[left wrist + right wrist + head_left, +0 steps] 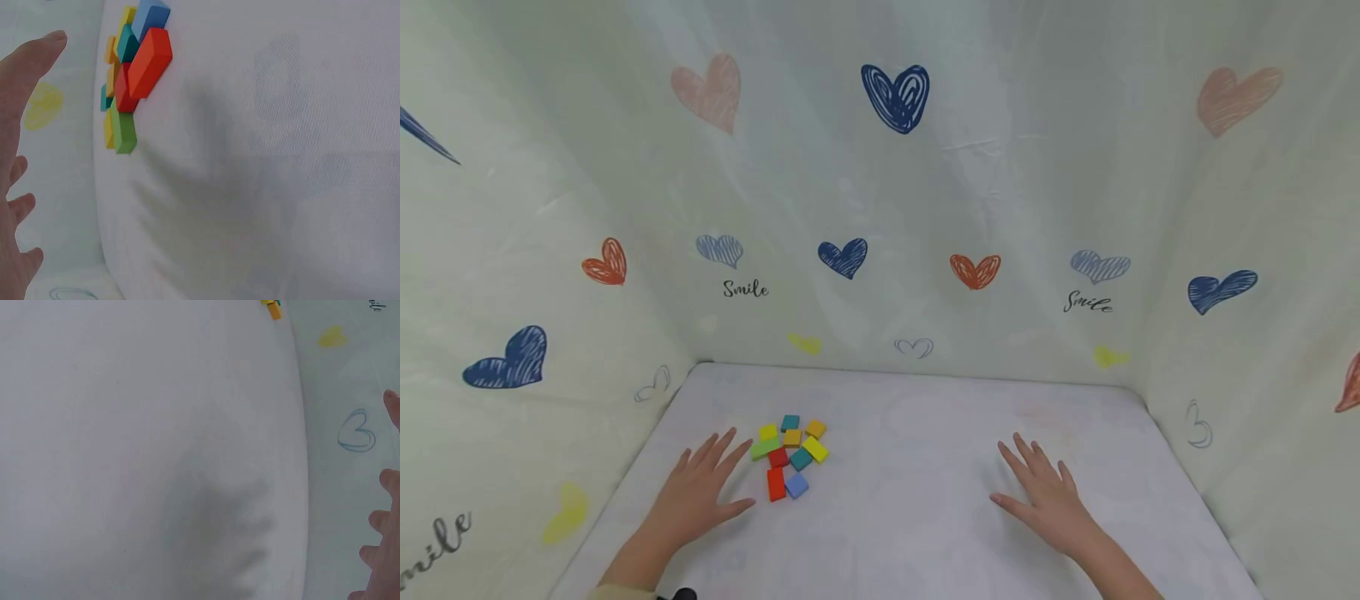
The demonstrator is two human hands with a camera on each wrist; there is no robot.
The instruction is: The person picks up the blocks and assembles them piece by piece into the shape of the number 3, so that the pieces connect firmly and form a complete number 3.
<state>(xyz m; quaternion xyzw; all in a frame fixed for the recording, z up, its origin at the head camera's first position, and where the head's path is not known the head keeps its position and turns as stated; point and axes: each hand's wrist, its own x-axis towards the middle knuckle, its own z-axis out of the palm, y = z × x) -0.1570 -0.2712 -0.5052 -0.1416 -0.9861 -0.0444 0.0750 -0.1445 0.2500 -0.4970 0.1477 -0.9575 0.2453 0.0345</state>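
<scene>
Several small coloured blocks lie in a loose cluster left of the table's middle: a red block (777, 484), a light blue block (797, 485), a green block (766, 448), a teal block (801, 458), and yellow and orange ones. Just left of the cluster my left hand (696, 492) hovers with fingers spread, holding nothing; its shadow falls on the cloth in the left wrist view. Over on the right side my right hand (1045, 500) is held above the table, fingers apart, nothing in it. From the right wrist view, an orange block (274, 311) shows at the top edge.
A white cloth covers the table (910, 533). Pale curtains (925, 192) printed with hearts and "Smile" lettering close it in at the back and on both sides. A small black object (685, 594) shows at the bottom edge by the left sleeve (621, 592).
</scene>
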